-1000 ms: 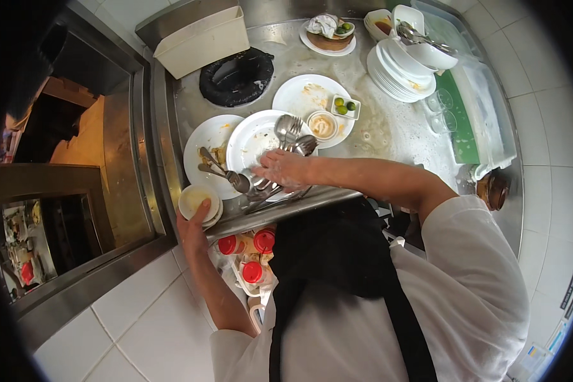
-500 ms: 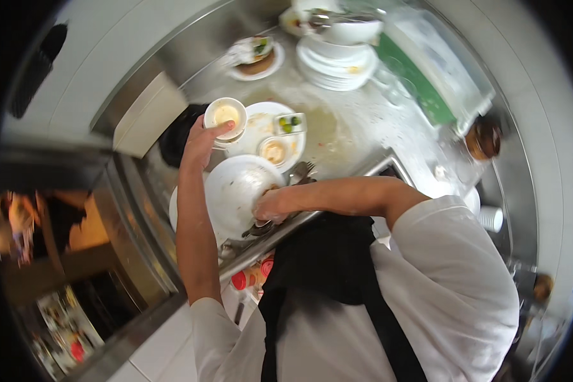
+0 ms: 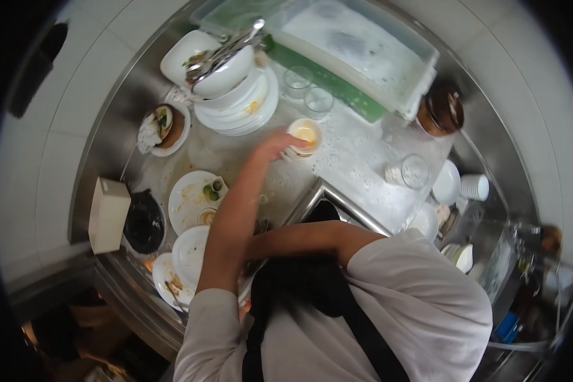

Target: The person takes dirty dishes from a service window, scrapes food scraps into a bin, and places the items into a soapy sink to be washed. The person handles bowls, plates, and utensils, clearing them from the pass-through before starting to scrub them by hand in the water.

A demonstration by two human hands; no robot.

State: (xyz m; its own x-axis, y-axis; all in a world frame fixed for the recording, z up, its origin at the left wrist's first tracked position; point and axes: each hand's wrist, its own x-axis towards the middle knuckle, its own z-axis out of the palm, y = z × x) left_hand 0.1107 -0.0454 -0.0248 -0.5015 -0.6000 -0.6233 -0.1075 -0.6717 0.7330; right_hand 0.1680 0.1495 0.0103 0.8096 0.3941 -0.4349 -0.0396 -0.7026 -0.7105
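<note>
Bowls (image 3: 305, 132), stacked, are pinched in my left fingers (image 3: 293, 141), thumb over the top rim. Glasses (image 3: 318, 100) stand just beyond the fingers; a one-sided grip, if slippery, could tip the stack into them. Right fingers hidden; hold cannot be told.

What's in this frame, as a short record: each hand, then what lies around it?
Left hand: grips a stack of small pale bowls, thumb over the top rim
Right hand: hidden behind the left forearm; its hold cannot be told
Beyond the left hand: two clear glasses; stacked white plates topped with bowls and cutlery
Far side: clear tub of sudsy water
Left of the forearms: soiled plates, one bearing green fruit pieces; cream box
</note>
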